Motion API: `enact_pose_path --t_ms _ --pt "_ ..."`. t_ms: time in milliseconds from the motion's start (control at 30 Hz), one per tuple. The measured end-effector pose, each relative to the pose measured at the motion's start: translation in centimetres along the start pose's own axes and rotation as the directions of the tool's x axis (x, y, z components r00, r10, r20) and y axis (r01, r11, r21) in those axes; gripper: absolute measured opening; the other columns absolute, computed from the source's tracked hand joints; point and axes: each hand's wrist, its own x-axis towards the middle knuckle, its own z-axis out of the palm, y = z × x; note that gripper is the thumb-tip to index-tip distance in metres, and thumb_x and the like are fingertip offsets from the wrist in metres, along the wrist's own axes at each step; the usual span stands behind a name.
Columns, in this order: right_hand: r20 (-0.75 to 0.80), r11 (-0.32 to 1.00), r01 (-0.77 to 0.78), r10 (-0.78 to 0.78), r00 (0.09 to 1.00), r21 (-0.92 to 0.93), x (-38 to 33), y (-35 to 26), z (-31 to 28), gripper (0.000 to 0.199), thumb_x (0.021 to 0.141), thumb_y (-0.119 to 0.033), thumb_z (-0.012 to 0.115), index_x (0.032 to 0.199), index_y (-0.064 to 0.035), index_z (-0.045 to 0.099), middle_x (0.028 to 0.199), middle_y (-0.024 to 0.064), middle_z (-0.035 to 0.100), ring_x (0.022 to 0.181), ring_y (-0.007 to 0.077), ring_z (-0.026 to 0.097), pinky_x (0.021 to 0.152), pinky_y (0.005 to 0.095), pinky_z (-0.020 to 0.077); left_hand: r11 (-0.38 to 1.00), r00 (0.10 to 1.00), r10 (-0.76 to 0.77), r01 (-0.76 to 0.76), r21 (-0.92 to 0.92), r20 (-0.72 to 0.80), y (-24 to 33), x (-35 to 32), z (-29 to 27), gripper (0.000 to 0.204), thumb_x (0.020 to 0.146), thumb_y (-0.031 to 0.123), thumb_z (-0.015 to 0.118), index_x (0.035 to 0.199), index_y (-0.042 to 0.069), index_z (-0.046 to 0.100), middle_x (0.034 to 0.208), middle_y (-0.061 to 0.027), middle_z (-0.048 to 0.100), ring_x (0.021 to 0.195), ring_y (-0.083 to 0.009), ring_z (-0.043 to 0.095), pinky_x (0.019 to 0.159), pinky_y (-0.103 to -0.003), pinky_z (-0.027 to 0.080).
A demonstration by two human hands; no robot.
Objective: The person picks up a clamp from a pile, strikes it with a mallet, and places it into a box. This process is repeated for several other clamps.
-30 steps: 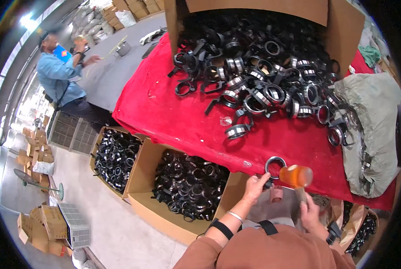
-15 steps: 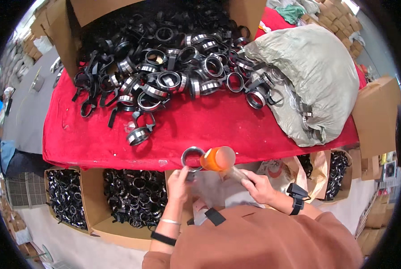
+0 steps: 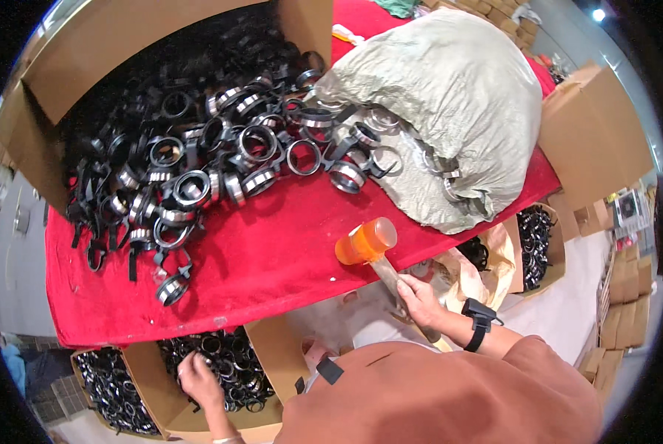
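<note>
My right hand (image 3: 420, 298) grips the wooden handle of a mallet with an orange head (image 3: 366, 240), held above the front edge of the red-covered table (image 3: 272, 259). My left hand (image 3: 198, 377) reaches down into a cardboard box (image 3: 272, 348) of black and silver rings (image 3: 231, 362) under the table, fingers among the rings; whether it holds one I cannot tell. A large heap of black and metal ring parts (image 3: 213, 155) spills from an open carton (image 3: 109, 52) onto the red cloth.
A bulging grey-green sack (image 3: 457, 103) lies on the table's right side, rings spilling from under it. More cardboard boxes of rings stand below the table at left (image 3: 105, 385) and right (image 3: 535, 237). Stacked cartons (image 3: 598, 133) fill the right side.
My left hand dropped from the table edge, where it held a ring by the mallet, down into the box below. The view swung left to right; the mallet stays raised.
</note>
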Motion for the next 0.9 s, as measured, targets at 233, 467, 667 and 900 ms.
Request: enact_pose_path --t_ms 233,467,667,900 --pt "0.032 0.996 -0.083 0.084 0.996 -0.036 -0.3 0.3 -2.0 0.028 0.095 -0.03 0.042 0.103 -0.0053 0.053 0.061 -0.0012 0.048 0.046 0.0066 0.047 0.043 0.0237 0.0408 0.746 0.741 0.644 -0.553 -0.371 0.19 22.0 7.2 14.8 0.019 0.076 0.005 0.065 0.093 0.003 0.058 0.089 -0.0151 0.059 0.082 -0.0323 0.059 0.072 -0.038 0.049" --pt "0.185 0.982 -0.187 0.187 0.965 -0.022 -0.2 2.2 -4.2 0.029 0.094 -0.031 0.042 0.095 -0.0042 0.053 0.061 0.0025 0.052 0.051 0.0092 0.05 0.05 0.0268 0.0428 0.57 0.479 0.718 -0.821 -0.032 0.505 29.8 13.7 24.0 0.04 0.076 0.001 0.056 0.116 0.005 0.048 0.097 -0.0184 0.053 0.082 -0.0347 0.06 0.066 -0.043 0.051" --pt "0.185 0.99 -0.06 0.082 0.979 -0.126 0.6 2.1 -5.6 0.033 0.093 -0.032 0.044 0.099 -0.0026 0.056 0.066 0.0086 0.057 0.06 0.0181 0.057 0.059 0.0323 0.0461 0.447 0.343 0.714 -0.894 -0.019 0.611 33.7 15.3 25.4 0.027 0.065 0.022 0.073 0.085 0.007 0.061 0.097 -0.0099 0.053 0.096 -0.0266 0.053 0.076 -0.04 0.048" --pt "0.216 0.984 0.004 0.036 0.976 -0.181 1.3 1.5 -5.7 0.034 0.092 -0.033 0.045 0.1 -0.0026 0.055 0.065 0.0084 0.056 0.061 0.0184 0.057 0.06 0.0326 0.0462 0.549 0.468 0.832 -0.773 -0.318 0.299 35.1 16.6 21.4 0.03 0.073 0.025 0.071 0.088 0.002 0.06 0.104 -0.0138 0.057 0.101 -0.0306 0.051 0.098 -0.05 0.028"
